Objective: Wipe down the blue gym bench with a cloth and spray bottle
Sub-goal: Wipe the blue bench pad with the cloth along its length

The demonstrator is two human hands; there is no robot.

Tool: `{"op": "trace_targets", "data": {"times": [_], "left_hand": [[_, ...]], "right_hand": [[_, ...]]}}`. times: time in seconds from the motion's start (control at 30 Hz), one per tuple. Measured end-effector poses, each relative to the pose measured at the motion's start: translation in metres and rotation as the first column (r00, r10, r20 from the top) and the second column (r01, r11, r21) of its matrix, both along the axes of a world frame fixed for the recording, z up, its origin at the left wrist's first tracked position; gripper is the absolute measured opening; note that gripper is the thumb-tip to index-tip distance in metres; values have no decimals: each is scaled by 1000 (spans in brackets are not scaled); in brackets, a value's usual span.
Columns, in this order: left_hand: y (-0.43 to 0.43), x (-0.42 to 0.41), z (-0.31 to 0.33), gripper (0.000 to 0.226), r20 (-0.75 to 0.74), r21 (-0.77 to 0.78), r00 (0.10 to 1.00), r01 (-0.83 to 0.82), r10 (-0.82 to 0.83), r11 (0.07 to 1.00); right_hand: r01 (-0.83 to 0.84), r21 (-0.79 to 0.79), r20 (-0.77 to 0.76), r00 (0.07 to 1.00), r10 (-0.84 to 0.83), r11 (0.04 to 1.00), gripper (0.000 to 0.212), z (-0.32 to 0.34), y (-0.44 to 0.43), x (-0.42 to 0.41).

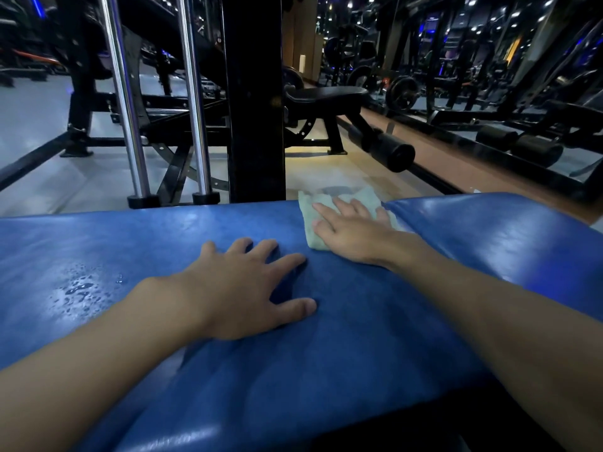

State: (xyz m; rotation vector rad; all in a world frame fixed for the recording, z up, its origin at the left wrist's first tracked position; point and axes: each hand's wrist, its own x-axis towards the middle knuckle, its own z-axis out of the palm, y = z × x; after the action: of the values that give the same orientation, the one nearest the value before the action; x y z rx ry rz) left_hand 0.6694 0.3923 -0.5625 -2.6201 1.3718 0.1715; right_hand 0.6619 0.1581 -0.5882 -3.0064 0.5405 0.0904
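- R grip (350, 230) flat, pressing cloth (308, 203) at table (359, 337) far edge.
- L grip (248, 288) flat, empty.
- Spray droplets (80, 291) well L of cloth along table's length; L grip between.

— What are we looking at?
— A gym: a black steel upright (256, 109) and chrome guide rods (125, 93) are standing behind a padded blue vinyl bench (130, 243), with round black weight plates (404, 93) sitting beyond.

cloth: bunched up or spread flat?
Spread flat: the cloth lies under the right hand, fingers straight, at the far edge of the blue bench. Layers beneath: cannot tell.
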Motion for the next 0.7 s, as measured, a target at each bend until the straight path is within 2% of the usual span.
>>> {"op": "trace_targets", "data": {"times": [0.1, 0.23, 0.33, 0.4, 0.5, 0.57, 0.7], "left_hand": [[2, 0, 2, 85, -23, 8, 1000, -20, 20, 1000], [5, -4, 4, 76, -32, 1, 999, -31, 31, 1000], [7, -5, 7, 73, -34, -22, 999, -40, 40, 999], [8, -5, 8, 72, 2, -13, 999, -35, 35, 999], [9, -2, 9, 73, -1, 9, 999, -39, 39, 999], [9, -2, 9, 74, -36, 11, 999, -39, 39, 999], [7, -1, 7, 76, -12, 11, 1000, -20, 21, 1000]], "right_hand": [[-45, -16, -8, 999, 45, 999, 60, 0, 17, -55], [-116, -106, 56, 991, 122, 988, 86, -3, 40, -133], [-126, -200, 104, 983, 149, 972, 80, -4, 57, -176], [-126, -191, 52, 989, 138, 973, 82, -2, 60, -186], [-110, -145, -19, 994, 108, 983, 88, 4, 56, -168], [-90, -104, 26, 995, 93, 990, 84, 6, 49, -136], [-47, -18, -29, 998, 47, 999, 59, 3, 24, -47]]}}
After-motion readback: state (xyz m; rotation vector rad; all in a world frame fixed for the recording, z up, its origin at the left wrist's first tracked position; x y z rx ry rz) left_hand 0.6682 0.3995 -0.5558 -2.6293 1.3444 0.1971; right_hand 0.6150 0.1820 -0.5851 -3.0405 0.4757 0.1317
